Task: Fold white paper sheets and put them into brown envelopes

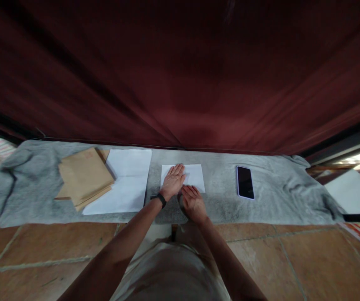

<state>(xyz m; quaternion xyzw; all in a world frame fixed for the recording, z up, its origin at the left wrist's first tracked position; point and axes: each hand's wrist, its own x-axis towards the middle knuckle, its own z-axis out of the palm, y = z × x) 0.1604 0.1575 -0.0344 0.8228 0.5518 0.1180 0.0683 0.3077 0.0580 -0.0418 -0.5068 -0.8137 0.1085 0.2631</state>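
Lying long-axis sideways, white paper [194,174]

So from where I'm standing, the small paper [195,173] is about mid-way along the cloth [220,179], left hand [174,179] flat on top, right hand [193,202] at its near edge. Left of that there's a stack of sheets [129,184], with a pile of envelopes [87,173] overlapping its left side. Phone [245,182] lies off to the right, well apart. Behind everything, fabric [180,83]; tiled floor [261,255] in front.
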